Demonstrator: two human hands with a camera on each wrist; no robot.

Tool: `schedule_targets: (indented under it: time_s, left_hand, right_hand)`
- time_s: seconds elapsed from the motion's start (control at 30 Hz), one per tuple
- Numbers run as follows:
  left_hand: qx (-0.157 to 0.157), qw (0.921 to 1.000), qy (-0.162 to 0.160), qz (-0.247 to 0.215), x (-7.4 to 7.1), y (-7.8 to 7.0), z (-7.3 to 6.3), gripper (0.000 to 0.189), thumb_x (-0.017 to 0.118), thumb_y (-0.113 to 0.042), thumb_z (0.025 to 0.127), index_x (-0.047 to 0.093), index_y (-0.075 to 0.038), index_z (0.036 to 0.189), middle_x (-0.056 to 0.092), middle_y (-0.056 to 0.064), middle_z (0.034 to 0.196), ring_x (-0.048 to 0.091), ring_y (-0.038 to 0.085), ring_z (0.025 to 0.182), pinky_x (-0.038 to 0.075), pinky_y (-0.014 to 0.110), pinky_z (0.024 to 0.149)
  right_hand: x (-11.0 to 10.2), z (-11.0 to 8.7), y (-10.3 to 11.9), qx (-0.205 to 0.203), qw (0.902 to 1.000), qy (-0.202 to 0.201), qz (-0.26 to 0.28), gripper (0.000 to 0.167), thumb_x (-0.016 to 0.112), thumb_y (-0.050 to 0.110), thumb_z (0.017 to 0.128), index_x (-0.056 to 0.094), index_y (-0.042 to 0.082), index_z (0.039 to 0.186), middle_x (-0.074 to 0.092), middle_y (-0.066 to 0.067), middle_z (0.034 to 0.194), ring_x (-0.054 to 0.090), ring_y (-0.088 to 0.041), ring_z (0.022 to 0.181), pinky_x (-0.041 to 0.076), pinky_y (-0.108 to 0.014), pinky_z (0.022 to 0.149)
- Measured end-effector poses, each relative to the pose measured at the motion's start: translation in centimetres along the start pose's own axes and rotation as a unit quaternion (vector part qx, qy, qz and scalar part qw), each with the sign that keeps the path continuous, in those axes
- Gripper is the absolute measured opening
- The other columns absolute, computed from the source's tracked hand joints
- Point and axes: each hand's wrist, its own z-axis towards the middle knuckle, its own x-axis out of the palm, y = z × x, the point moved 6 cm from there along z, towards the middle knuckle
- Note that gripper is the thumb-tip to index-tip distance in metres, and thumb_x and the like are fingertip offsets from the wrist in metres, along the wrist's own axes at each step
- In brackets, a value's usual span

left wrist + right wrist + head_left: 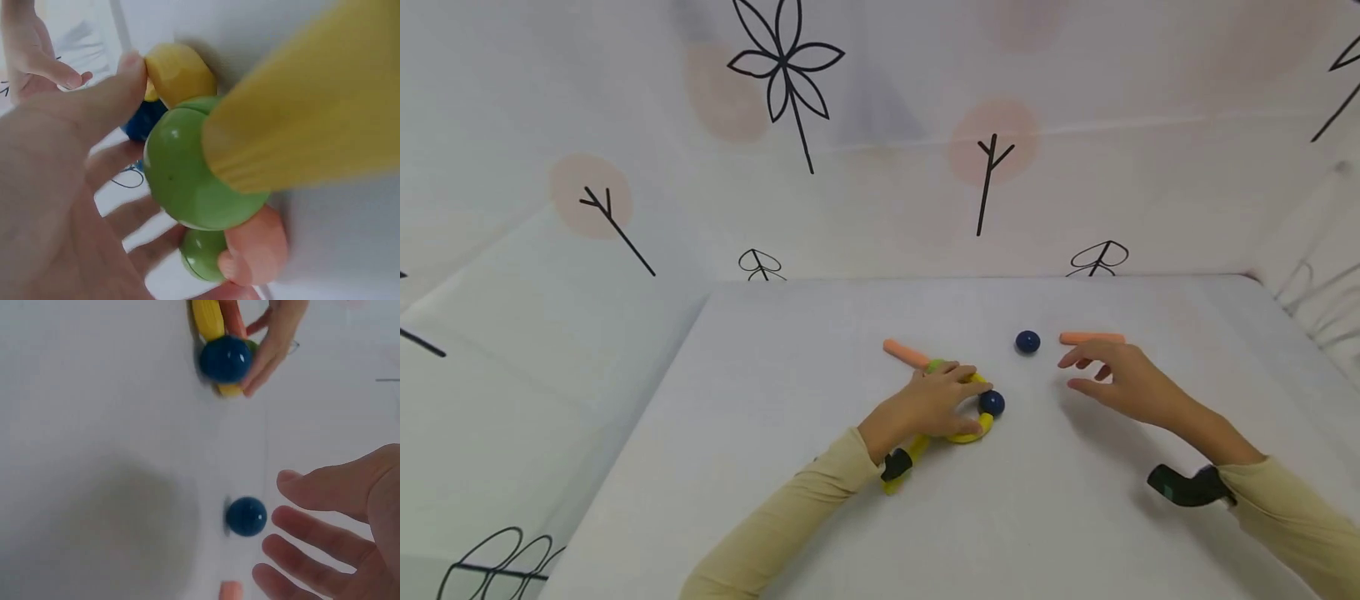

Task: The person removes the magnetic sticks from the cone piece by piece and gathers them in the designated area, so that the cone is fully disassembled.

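My left hand (934,403) lies over a joined figure of balls and sticks on the table. In the left wrist view its thumb tip presses a curved yellow stick (178,72), while the fingers reach round the far side. A green ball (187,169) joins the curved stick to a straight yellow stick (312,106); a second green ball (203,253) sits by an orange stick (259,247). A blue ball (992,404) is at the fingertips. Holding nothing, my right hand (1123,382) hovers with loosely bent fingers near a loose blue ball (1027,342).
A loose orange stick (1092,337) lies just beyond the right hand. The white table (737,417) meets a printed cloth wall (880,217) at its back edge. Dark wrist devices show at both sleeves, the right one (1187,486) hanging over the table.
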Motion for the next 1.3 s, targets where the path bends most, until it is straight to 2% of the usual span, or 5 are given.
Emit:
schedule_targets:
  time_s: [0.2,0.5,0.8,0.93,1.3]
  left_hand:
    - [-0.004,0.9998,0.017,-0.008,-0.3,0.3,0.0,0.068,0.063,-0.052,0.085,0.036,-0.036,0.145,0.027,-0.003,0.153,0.02,0.02,0.141,0.027,0.053,0.106]
    - [0.091,0.992,0.07,-0.052,-0.9,0.1,0.1,0.072,0.07,-0.015,0.083,0.039,-0.044,0.142,0.023,-0.013,0.153,0.012,0.014,0.143,0.005,0.06,0.109]
    - [0.005,0.9989,0.046,0.014,-1.1,0.7,0.0,0.069,0.066,-0.047,0.086,0.031,-0.045,0.145,0.03,-0.006,0.152,0.028,0.019,0.136,0.024,0.061,0.103]
    - [-0.027,0.999,0.02,0.029,-1.1,1.3,-0.1,0.072,0.058,-0.061,0.084,0.03,-0.04,0.147,0.029,-0.002,0.152,0.029,0.022,0.136,0.027,0.06,0.102]
    - [0.057,0.9899,0.067,-0.111,-0.9,3.1,-0.8,0.043,0.072,-0.043,0.081,0.064,-0.035,0.123,0.015,-0.001,0.157,0.014,0.021,0.142,0.024,0.056,0.105]
  right_hand:
    - [2.4,-0.4,2.6,-0.011,0.9973,0.059,0.043,0.026,0.075,0.004,0.079,0.067,0.006,0.103,0.067,-0.003,0.099,0.06,-0.023,0.088,0.053,-0.028,0.067]
    - [5.2,-1.2,5.6,-0.005,0.9846,0.136,0.11,0.026,0.071,0.013,0.085,0.064,0.009,0.109,0.065,0.0,0.104,0.057,-0.02,0.091,0.052,-0.028,0.07]
    - [7.8,-1.9,8.4,0.001,0.9685,0.179,0.173,0.027,0.07,0.018,0.087,0.062,0.008,0.11,0.063,-0.002,0.105,0.058,-0.013,0.088,0.052,-0.026,0.067]
    - [8.7,-2.2,9.5,0.013,0.9646,0.182,0.19,0.029,0.071,0.017,0.085,0.061,0.006,0.11,0.063,-0.004,0.104,0.058,-0.008,0.082,0.051,-0.025,0.064]
    - [11.8,-3.0,11.6,0.064,0.9787,0.121,0.153,0.048,0.081,0.036,0.073,0.056,0.009,0.105,0.057,0.003,0.085,0.049,-0.006,0.061,0.044,-0.022,0.054]
